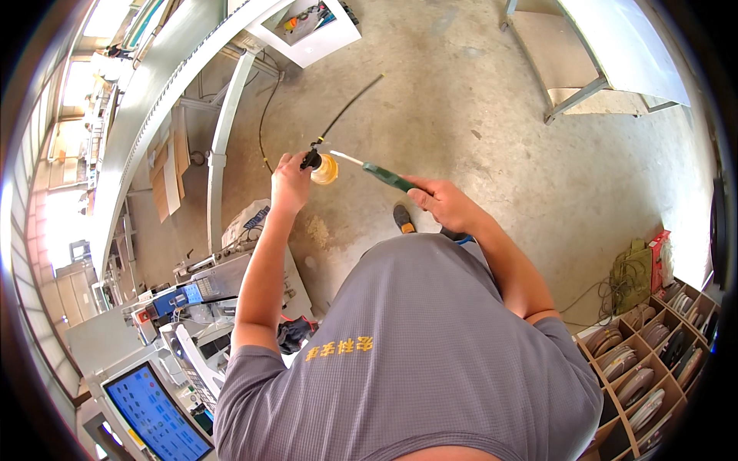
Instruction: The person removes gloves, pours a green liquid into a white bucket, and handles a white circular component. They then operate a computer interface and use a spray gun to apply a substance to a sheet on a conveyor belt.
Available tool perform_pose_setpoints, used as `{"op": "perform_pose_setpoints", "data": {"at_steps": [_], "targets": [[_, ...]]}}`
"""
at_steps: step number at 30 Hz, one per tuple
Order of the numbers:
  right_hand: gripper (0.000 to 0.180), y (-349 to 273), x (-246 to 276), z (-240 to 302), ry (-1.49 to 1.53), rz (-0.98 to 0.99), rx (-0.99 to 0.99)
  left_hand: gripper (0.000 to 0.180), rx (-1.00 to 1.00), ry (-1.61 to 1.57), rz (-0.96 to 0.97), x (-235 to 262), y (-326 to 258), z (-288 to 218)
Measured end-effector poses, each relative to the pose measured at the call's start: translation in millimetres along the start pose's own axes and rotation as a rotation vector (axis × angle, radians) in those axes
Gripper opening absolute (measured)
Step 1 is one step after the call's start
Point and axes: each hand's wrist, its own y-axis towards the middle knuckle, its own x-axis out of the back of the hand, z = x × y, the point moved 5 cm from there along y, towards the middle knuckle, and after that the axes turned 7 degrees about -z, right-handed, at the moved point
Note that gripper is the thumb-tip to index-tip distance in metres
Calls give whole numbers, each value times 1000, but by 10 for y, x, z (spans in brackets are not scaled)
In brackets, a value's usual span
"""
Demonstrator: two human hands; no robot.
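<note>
My left hand [291, 183] is closed around a black fitting [311, 159]. A rounded, amber-yellow translucent part [325, 170] sticks out of it on the right. From the fitting a long thin black tube [350, 107] rises up and to the right and ends in a yellow tip. What exactly this piece is I cannot make out. My right hand [443, 204] grips a tool with a dark green handle [388, 177]. Its narrow, pale metal tip [346, 158] points left at the amber part, apparently just short of it.
A long workbench [165, 115] curves along the left, with a white box [321, 38] at its far end. Machinery [219, 280] and a lit screen [157, 411] stand lower left. A table [615, 46] is far right. Divided wooden shelving [646, 357] with reels stands lower right.
</note>
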Motion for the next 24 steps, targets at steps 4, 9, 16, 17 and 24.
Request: {"op": "perform_pose_setpoints", "data": {"at_steps": [4, 9, 16, 17, 24], "targets": [[43, 61, -113, 20, 4, -10, 73, 33, 7, 19, -4, 37, 48, 71], [44, 149, -218, -10, -14, 52, 211, 32, 39, 22, -42, 95, 48, 184], [46, 284, -176, -172, -71, 133, 43, 31, 158, -53, -88, 122, -49, 434], [46, 302, -173, -180, -84, 147, 16, 32, 154, -52, -97, 138, -49, 447], [46, 482, -145, -196, 30, 195, -39, 34, 125, -115, -126, 288, 19, 346]]}}
